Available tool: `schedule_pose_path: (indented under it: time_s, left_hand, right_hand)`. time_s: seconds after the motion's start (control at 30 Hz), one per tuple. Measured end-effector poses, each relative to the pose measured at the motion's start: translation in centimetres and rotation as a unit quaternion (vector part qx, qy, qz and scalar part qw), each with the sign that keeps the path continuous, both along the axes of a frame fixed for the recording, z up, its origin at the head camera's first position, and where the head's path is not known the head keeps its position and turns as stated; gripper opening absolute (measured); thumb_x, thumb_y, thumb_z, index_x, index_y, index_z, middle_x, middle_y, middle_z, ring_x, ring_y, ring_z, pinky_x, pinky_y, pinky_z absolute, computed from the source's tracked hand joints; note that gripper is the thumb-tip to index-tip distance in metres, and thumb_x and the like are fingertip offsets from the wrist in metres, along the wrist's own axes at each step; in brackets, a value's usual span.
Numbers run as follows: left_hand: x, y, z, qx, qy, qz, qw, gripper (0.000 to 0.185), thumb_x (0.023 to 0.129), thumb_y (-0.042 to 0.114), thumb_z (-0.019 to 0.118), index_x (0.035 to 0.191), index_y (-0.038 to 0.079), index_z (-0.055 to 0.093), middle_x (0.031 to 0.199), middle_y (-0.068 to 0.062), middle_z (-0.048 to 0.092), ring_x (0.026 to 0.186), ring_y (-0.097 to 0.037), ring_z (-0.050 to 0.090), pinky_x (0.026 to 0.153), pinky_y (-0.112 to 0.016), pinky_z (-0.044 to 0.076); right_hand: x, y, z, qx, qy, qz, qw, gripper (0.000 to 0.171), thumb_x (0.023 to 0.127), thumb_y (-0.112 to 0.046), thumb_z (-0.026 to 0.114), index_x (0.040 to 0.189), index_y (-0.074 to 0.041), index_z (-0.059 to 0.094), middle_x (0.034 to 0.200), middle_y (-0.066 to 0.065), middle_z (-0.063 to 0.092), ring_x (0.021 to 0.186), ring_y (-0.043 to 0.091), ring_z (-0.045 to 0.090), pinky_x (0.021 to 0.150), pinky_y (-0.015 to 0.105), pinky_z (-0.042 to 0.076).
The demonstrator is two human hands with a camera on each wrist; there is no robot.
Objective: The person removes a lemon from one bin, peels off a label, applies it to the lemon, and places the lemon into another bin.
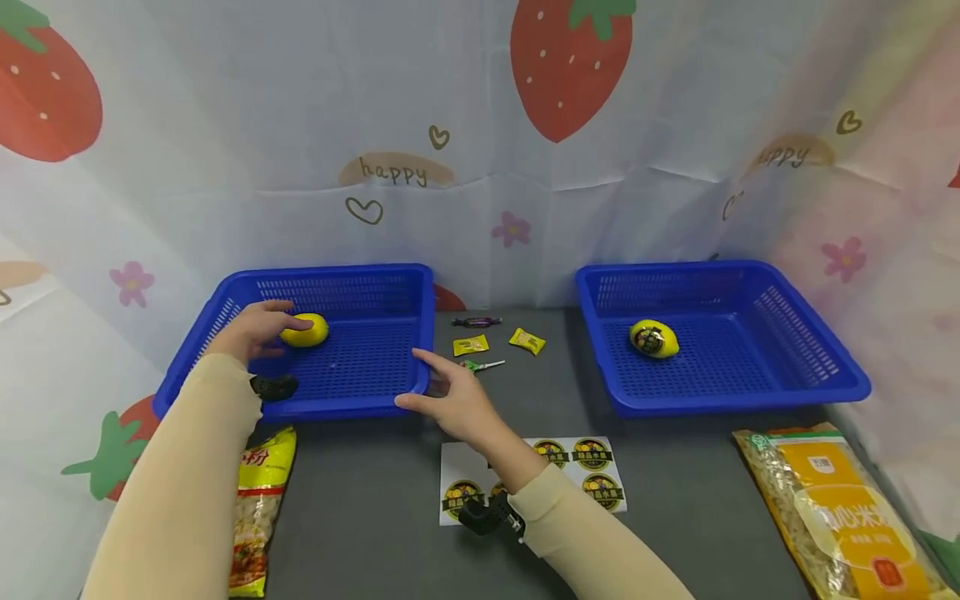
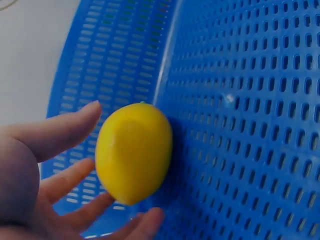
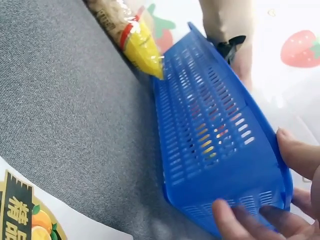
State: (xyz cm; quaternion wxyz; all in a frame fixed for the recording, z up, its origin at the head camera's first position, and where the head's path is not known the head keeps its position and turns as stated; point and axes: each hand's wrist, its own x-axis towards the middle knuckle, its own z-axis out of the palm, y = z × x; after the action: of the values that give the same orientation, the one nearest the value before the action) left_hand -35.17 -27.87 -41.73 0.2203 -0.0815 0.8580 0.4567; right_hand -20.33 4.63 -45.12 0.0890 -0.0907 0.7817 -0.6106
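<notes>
Grey table (image 1: 360, 500), left hand (image 1: 251, 332) on lemon (image 1: 306, 330)

The sticker sheet (image 1: 581, 467) lies partly hidden under the right forearm — small sweets (image 1: 491, 340) too tiny to identify.

yellow lemon (image 1: 305, 330), blue perforated basket (image 1: 375, 283)

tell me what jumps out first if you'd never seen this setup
Two blue baskets stand on a grey table: the left basket holds a plain lemon that the left hand touches with fingers spread, while the right hand grips its near corner. The right basket holds a stickered lemon, and a sticker sheet lies in front.
</notes>
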Motion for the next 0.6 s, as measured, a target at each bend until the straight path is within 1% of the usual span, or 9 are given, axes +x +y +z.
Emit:
schedule_pose_path:
  time_s: [0.13,0.2,0.27,0.37,0.47,0.53,0.6]
  left_hand:
    - [-0.2,0.3,-0.5,-0.040,0.024,0.016,0.9988,0.085,0.097,0.022,0.068,0.162,0.006,0.014,0.164,-0.032,0.010,0.148,-0.050,0.025,0.115,-0.058,0.036]
    - [-0.3,0.5,-0.5,-0.058,0.030,0.012,0.9978,0.083,0.097,0.020,0.067,0.161,0.003,0.018,0.162,-0.034,0.015,0.146,-0.050,0.028,0.114,-0.059,0.037]
    - [-0.2,0.7,-0.4,-0.073,0.037,0.003,0.9966,0.078,0.097,0.020,0.067,0.158,-0.001,0.024,0.159,-0.035,0.022,0.143,-0.050,0.032,0.113,-0.058,0.039]
    - [0.1,1.2,0.1,-0.090,0.043,-0.001,0.9950,0.071,0.097,0.024,0.068,0.153,-0.006,0.035,0.153,-0.034,0.033,0.138,-0.047,0.040,0.111,-0.056,0.042]
    - [0.4,1.7,0.8,-0.101,0.054,0.004,0.9934,0.071,0.097,0.030,0.068,0.149,-0.009,0.039,0.149,-0.033,0.039,0.133,-0.045,0.044,0.110,-0.054,0.044]
    - [0.5,2.0,1.4,-0.088,0.062,0.015,0.9941,0.072,0.098,0.031,0.067,0.149,-0.009,0.038,0.148,-0.032,0.039,0.133,-0.045,0.045,0.109,-0.054,0.045]
    - [0.6,2.1,2.1,-0.072,0.069,0.018,0.9948,0.073,0.098,0.034,0.066,0.150,-0.009,0.036,0.149,-0.032,0.038,0.134,-0.046,0.044,0.108,-0.055,0.045]
  right_hand:
    - [0.2,-0.2,0.3,0.020,0.007,-0.003,1.000,0.074,0.089,-0.034,0.079,0.154,-0.022,0.045,0.153,0.009,0.049,0.131,0.030,0.058,0.102,0.045,0.053]
    - [0.2,-0.3,0.5,0.021,0.010,-0.005,1.000,0.073,0.089,-0.033,0.079,0.154,-0.022,0.045,0.154,0.009,0.048,0.131,0.031,0.058,0.102,0.046,0.052]
    - [0.2,-0.3,0.6,0.022,0.011,-0.007,1.000,0.073,0.089,-0.033,0.079,0.153,-0.024,0.045,0.154,0.008,0.048,0.131,0.031,0.058,0.103,0.047,0.052]
    - [0.2,-0.3,0.7,0.031,0.009,-0.010,0.999,0.073,0.089,-0.036,0.079,0.153,-0.027,0.046,0.153,0.007,0.049,0.131,0.030,0.058,0.102,0.046,0.052]
    - [0.3,-0.2,0.8,0.043,0.008,-0.008,0.999,0.072,0.089,-0.039,0.078,0.153,-0.028,0.046,0.153,0.008,0.050,0.131,0.029,0.058,0.102,0.046,0.052]
    - [0.4,-0.3,0.9,0.054,0.009,-0.006,0.998,0.072,0.089,-0.040,0.077,0.153,-0.029,0.045,0.153,0.008,0.050,0.132,0.029,0.057,0.103,0.046,0.052]
    - [0.4,-0.3,1.1,0.062,0.011,-0.003,0.998,0.071,0.090,-0.041,0.077,0.153,-0.029,0.045,0.153,0.008,0.049,0.133,0.029,0.056,0.103,0.047,0.051]
